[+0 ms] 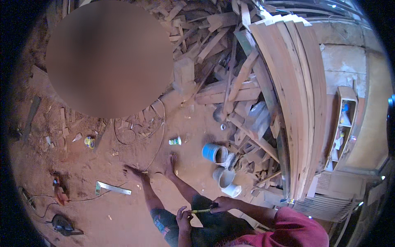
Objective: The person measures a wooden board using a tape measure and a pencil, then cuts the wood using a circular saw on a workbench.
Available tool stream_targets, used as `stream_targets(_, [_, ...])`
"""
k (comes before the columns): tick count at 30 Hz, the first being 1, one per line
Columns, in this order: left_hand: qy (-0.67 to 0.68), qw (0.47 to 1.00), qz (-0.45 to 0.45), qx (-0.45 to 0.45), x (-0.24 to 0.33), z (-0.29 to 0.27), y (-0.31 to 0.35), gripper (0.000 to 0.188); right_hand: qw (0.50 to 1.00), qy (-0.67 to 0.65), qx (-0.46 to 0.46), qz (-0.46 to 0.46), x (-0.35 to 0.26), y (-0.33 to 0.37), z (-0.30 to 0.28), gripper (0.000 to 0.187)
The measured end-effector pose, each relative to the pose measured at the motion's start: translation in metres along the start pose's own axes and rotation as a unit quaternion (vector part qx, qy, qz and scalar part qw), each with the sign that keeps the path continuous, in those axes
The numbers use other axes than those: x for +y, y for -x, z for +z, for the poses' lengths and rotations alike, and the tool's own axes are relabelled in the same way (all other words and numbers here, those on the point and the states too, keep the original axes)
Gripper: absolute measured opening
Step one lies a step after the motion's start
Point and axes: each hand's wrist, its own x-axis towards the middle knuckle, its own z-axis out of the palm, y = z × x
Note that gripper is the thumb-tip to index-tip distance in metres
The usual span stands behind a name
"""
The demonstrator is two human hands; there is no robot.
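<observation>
Above my lap, a tape measure (200,211) is stretched between my two hands. Its small dark case sits in my right hand (224,203), the fingers closed round it. A short length of yellow blade runs from there to my left hand (184,218), whose fingers pinch at its free end. Both hands are just over my dark shorts (220,224), and my bare legs reach out across the dirt floor. Fine detail of the fingertips is too small to make out.
Left on the floor lie a try square (114,188), a circular saw (63,225), an orange power tool (60,191) and cords. Ahead are a blue bucket (210,152), a grey bucket (225,178) and wood offcuts (222,45). Long planks (298,103) stand right. A blurred patch hides the upper left.
</observation>
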Motion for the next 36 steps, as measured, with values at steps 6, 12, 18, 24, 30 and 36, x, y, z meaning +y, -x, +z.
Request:
stream_targets(6, [0.012,0.999,0.006,0.047,0.053,-0.019,0.018,0.035,0.999,-0.044,-0.002,-0.010,-0.065,-0.012,0.004,0.061])
stream_targets(12, [0.022,0.998,-0.016,0.064,0.090,-0.027,0.021,0.033,0.998,-0.052,0.009,0.026,-0.108,-0.030,-0.002,0.069])
stream_targets(18, [-0.019,0.997,0.049,0.059,0.126,-0.020,0.045,0.030,0.998,0.024,-0.032,0.046,-0.155,-0.035,-0.032,0.077])
stream_targets(24, [-0.007,0.993,0.118,0.025,0.179,-0.033,0.073,0.027,0.998,0.012,0.019,-0.053,-0.219,-0.009,-0.056,0.063])
stream_targets(30, [-0.011,0.978,0.206,0.013,0.245,-0.035,0.153,0.030,0.981,0.011,0.098,-0.165,-0.337,0.066,-0.084,0.061])
stream_targets(36, [-0.093,0.959,0.268,-0.008,0.303,0.003,0.262,0.032,0.933,0.081,0.162,-0.312,-0.417,0.115,-0.092,0.068])
